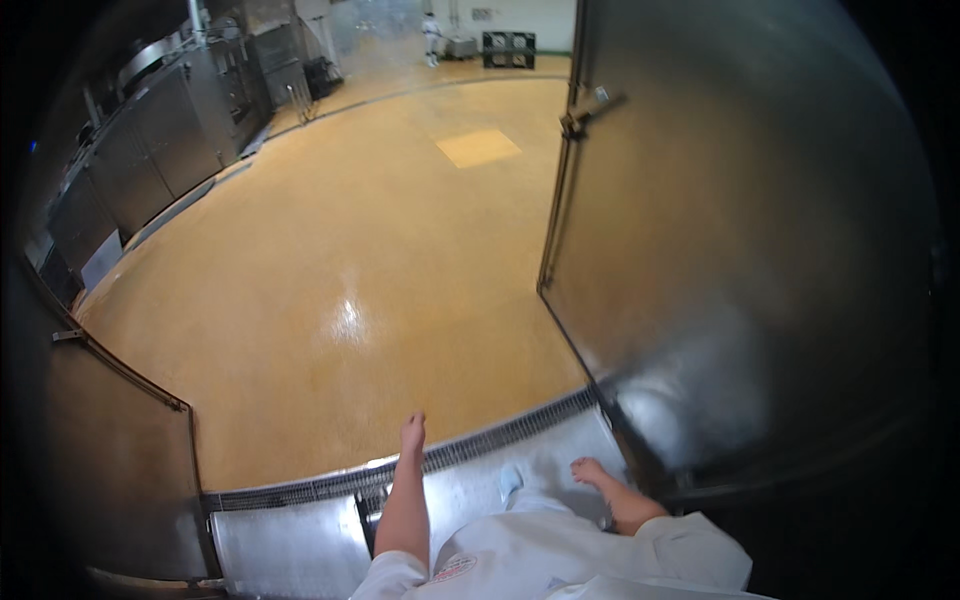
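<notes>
My left hand (413,432) reaches forward past the steel sill, over the edge of the yellowish floor. Its fingers look loosely closed, with nothing seen in them. Lower and to the right, my right hand (590,470) is over the metal sill plate (290,545), its fingers slightly bent and apart, holding nothing visible. The nearest thing to it is the foot of the large steel door (740,240) standing open on the right; I see no contact. Below my body, a pale shoe (510,482) stands on the plate.
A slotted drain (500,437) crosses the doorway. Another steel door leaf (120,440) stands at the left. Glossy yellow floor (330,250) stretches ahead. Steel cabinets (160,140) line the left wall. Far off are a person in white (432,38) and dark crates (509,50).
</notes>
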`<state>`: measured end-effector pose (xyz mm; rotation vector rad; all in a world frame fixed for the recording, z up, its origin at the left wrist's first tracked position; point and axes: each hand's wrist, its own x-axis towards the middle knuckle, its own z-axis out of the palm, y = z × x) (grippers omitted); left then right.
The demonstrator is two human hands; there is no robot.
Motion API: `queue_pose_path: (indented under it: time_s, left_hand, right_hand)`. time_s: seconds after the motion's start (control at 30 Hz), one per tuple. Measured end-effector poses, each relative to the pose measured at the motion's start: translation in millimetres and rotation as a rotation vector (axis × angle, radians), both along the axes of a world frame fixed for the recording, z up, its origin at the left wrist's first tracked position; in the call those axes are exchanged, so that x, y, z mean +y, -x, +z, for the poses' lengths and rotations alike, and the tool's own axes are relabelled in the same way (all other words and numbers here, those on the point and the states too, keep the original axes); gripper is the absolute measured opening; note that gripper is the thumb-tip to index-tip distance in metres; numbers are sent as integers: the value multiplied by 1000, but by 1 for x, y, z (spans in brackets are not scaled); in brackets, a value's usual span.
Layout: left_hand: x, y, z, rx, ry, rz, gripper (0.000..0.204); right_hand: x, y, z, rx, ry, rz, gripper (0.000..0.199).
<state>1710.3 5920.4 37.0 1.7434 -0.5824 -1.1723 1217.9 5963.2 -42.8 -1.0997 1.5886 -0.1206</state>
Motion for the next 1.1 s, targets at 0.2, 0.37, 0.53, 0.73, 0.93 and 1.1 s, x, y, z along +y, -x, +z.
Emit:
queue_pose_path:
  time_s: [0.2, 0.37, 0.53, 0.73, 0.93, 1.1]
  left_hand:
    - [-12, -40, -72, -716, -531, -255, 48]
    - [-32, -57, -115, -438, -921, -437, 51]
    - [-178, -129, -160, -568, -703, -796, 44]
    - [-518, -176, -134, -294, -480, -149, 38]
    - [-893, -265, -84, -485, -63, -152, 37]
    - [-1088, -236, -77, -433, -121, -405, 39]
  right_hand:
    - [-220, -70, -1, -91, 9, 44, 28]
    - [-388, -121, -27, -12, 54, 269, 23]
    - [-543, -170, -58, 8, 44, 261, 20]
    - [-711, -223, -9, 220, 113, 434, 26]
    - [-920, -318, 40, -263, 283, -54, 29]
    - [-1018, -254, -57, 39, 122, -172, 31]
